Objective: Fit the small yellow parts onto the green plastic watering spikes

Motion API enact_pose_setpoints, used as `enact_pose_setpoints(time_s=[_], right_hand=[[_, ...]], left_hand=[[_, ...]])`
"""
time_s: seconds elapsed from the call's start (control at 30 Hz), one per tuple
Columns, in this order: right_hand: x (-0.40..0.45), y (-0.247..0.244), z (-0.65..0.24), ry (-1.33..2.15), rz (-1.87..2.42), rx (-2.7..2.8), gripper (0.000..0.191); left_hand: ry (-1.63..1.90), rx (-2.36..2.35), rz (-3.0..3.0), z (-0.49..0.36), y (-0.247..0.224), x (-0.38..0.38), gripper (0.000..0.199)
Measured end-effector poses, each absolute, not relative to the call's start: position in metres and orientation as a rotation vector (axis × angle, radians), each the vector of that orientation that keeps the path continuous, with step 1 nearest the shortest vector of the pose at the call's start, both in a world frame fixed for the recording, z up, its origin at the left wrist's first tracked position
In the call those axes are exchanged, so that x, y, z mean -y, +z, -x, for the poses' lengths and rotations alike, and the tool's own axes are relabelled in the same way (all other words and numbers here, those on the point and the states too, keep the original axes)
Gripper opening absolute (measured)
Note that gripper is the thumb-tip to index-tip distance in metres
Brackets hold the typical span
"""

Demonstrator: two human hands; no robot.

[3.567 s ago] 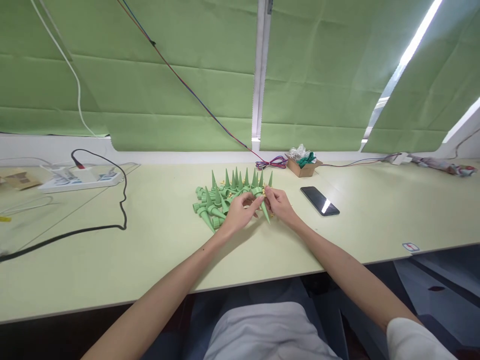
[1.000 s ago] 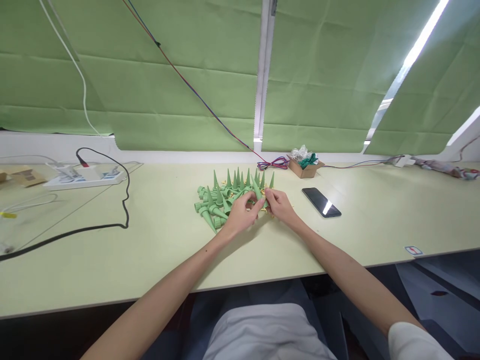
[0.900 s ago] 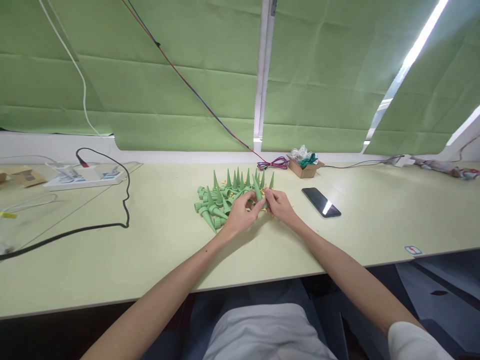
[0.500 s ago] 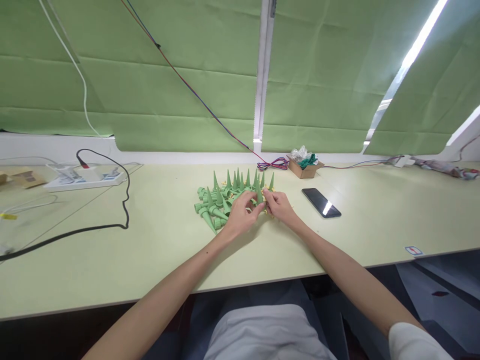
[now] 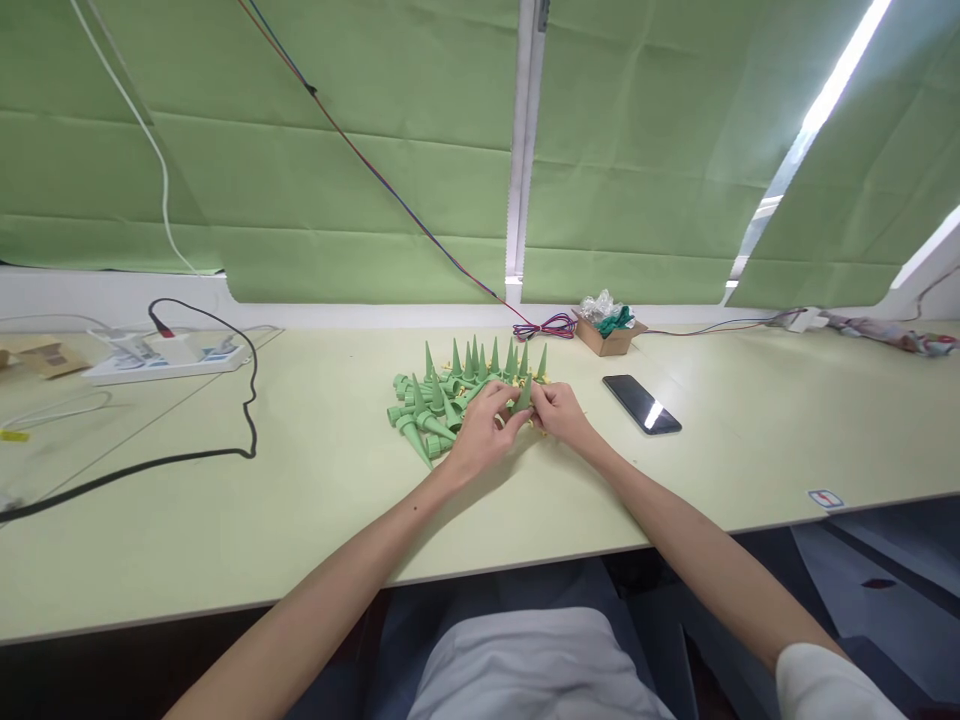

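Note:
My left hand (image 5: 484,428) is closed around the base of a green plastic cone spike (image 5: 525,394), its tip up and leaning slightly right. Against the spike's right side, the thumb and fingers of my right hand (image 5: 564,414) are pinched together; whatever is between them is hidden. Several more green spikes (image 5: 455,358) stand upright behind my hands. Others, with ribbed collars, lie in a pile (image 5: 414,437) left of my left hand. Small yellow bits (image 5: 548,378) are scattered among the spikes and near my right hand.
A black phone (image 5: 642,404) lies to the right. Behind it are a small cardboard box (image 5: 611,340) with plastic and green material, and a bundled red-blue wire (image 5: 546,327). On the left, a white power strip (image 5: 166,360) has a black cable (image 5: 187,456) running across the table.
In my hands the spike has tilted, its tip moving a little to the right. My hands stay in nearly the same place.

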State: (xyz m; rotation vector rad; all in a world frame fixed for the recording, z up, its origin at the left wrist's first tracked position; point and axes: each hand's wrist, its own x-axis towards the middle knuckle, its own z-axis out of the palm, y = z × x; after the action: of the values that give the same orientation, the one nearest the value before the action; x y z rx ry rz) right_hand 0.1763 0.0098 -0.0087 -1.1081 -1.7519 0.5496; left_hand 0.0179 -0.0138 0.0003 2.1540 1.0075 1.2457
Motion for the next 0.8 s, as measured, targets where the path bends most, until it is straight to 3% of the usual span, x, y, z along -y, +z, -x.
enact_pose_setpoints(time_s=[0.43, 0.67, 0.8], right_hand=[[-0.0110, -0.0121, -0.1746, 0.619, 1.067, 1.591, 0.066], [-0.0120, -0.0130, -0.1750, 0.621, 1.029, 1.569, 0.062], [-0.0106, -0.0114, -0.1743, 0.648, 0.991, 1.583, 0.058]], left_hand=[[1.304, -1.106, -1.934, -0.0217, 0.0007, 0.0124, 0.029], [1.348, -1.163, -1.803, -0.0195, 0.0048, 0.0111, 0.023], [1.261, -1.110, -1.730, -0.0181, 0.0072, 0.0107, 0.043]])
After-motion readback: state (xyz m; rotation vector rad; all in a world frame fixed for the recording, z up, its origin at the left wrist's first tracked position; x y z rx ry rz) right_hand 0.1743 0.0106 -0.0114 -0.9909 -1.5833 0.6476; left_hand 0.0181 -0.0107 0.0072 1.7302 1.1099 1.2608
